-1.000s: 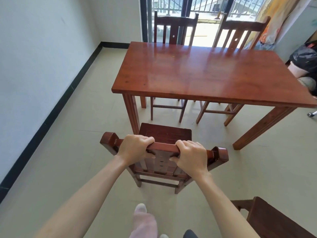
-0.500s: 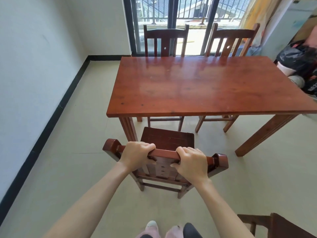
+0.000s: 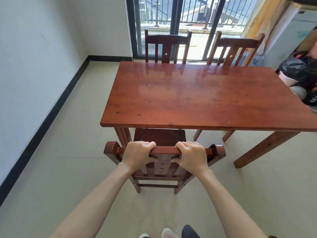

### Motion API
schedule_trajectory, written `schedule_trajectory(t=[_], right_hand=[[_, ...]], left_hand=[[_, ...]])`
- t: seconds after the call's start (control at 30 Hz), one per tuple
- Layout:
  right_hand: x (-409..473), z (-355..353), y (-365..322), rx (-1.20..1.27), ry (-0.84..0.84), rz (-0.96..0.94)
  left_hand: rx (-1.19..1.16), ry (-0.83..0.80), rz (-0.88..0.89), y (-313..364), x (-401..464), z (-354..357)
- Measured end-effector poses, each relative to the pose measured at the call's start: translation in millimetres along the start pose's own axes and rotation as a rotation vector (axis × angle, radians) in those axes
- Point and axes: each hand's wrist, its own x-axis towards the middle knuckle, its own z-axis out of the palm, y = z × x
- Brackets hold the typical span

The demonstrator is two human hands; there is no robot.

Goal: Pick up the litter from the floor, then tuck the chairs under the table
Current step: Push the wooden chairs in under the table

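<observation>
Three wooden chairs show around one reddish wooden tabletop (image 3: 197, 98). The near chair (image 3: 163, 166) stands at the near left end, its seat front just under the tabletop edge. The left hand (image 3: 137, 154) and right hand (image 3: 191, 156) both grip its top rail, fingers curled over. Two far chairs (image 3: 168, 47) (image 3: 235, 48) are tucked in opposite, before the balcony door (image 3: 171, 18).
</observation>
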Motion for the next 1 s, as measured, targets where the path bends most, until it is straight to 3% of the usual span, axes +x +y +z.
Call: schedule_trajectory(t=[0.83, 1.0], right_hand=[[78.0, 28.7, 24.7, 0.008, 0.029, -0.039], [78.1, 24.0, 20.2, -0.014, -0.058, 0.039]], left_hand=[[0.014, -0.029, -0.021, -46.9, 65.6, 13.0], [0.003, -0.023, -0.037, -42.2, 67.1, 10.2]])
